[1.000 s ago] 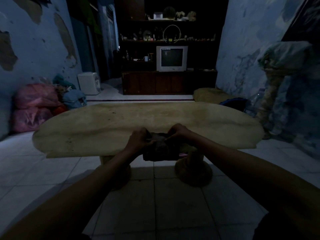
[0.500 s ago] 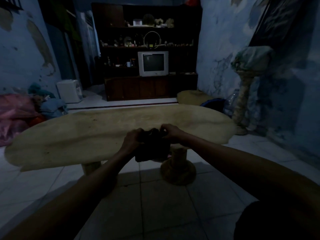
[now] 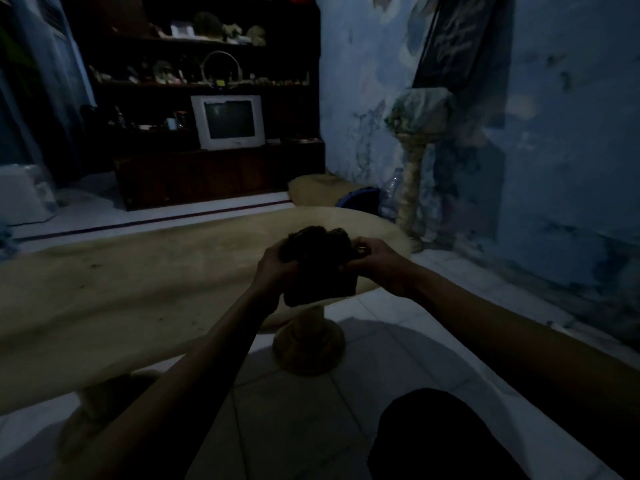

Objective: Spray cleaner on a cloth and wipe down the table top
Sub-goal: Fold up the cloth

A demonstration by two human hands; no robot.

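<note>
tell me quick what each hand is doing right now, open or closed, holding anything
Left hand: closed on the left side of the dark bunched cloth.
Right hand: closed on the right side of the same cloth.

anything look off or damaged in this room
Yes: the blue wall on the right has paint peeling in pale patches. The table top shows small dark specks. Both hands hold a dark cloth; no spray bottle visible.
</note>
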